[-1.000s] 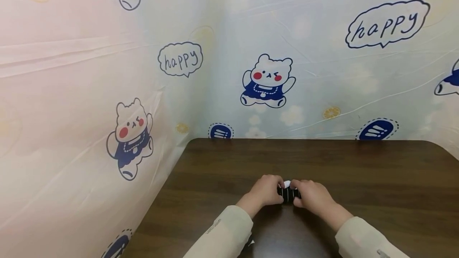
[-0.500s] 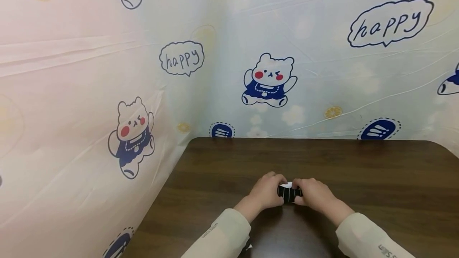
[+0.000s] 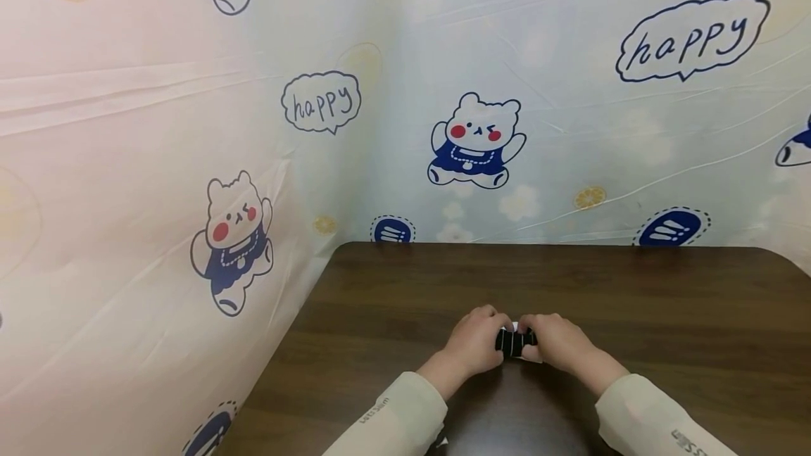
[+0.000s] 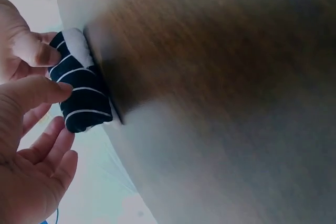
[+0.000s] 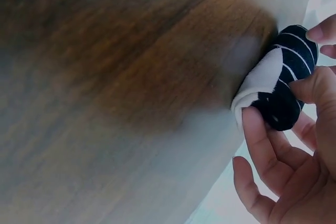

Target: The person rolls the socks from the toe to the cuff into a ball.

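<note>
A rolled-up sock, black with thin white stripes and a white part, lies between both hands on the dark table. My left hand grips its left end; in the left wrist view the thumb lies on the striped side of the sock and the other fingers curl behind. At the right end, my right hand pinches the roll. From the right wrist, the thumb presses the stripes of the sock, and a fingertip sits at its white edge, low by the tabletop.
The wooden table extends around the hands. Beside the left sleeve a small black-and-white thing peeks out, mostly hidden. A printed curtain hangs behind the table and along its left side.
The sock has shifted slightly right with both hands. Less of its white part shows on the far side, and a white edge now shows near the right thumb.
</note>
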### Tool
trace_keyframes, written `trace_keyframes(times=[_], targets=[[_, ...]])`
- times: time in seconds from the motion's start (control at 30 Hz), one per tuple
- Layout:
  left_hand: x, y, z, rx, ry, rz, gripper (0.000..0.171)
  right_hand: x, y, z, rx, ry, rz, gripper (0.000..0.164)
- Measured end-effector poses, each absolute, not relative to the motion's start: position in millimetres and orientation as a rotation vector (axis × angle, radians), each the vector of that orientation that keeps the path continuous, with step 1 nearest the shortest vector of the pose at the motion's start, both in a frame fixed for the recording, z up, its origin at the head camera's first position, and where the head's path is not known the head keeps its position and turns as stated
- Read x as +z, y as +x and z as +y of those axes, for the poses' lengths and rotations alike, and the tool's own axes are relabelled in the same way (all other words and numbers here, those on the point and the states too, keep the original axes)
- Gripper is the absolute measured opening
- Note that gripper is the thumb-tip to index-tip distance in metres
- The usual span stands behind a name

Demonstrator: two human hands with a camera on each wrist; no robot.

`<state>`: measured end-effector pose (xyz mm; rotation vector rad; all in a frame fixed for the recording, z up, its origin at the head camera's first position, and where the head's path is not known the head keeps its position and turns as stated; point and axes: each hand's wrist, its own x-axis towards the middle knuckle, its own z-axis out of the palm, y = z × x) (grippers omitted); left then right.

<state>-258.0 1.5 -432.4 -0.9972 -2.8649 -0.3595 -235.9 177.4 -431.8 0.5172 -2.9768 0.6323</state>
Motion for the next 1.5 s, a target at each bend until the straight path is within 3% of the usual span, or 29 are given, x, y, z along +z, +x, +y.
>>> trace_keyframes(times=[0.73,1.5], targets=[[-434.5,-267.2,10.8,-0.191,-0.977,-2.885,0.038,-436.2,-230.8,185.5,0.545,0.502,-2.811,0.032],[-421.4,-277.8,11.8,-0.377,-0.958,-3.022,0.027,-439.4,-226.9,186.4,0.500,0.568,-2.726,0.041]])
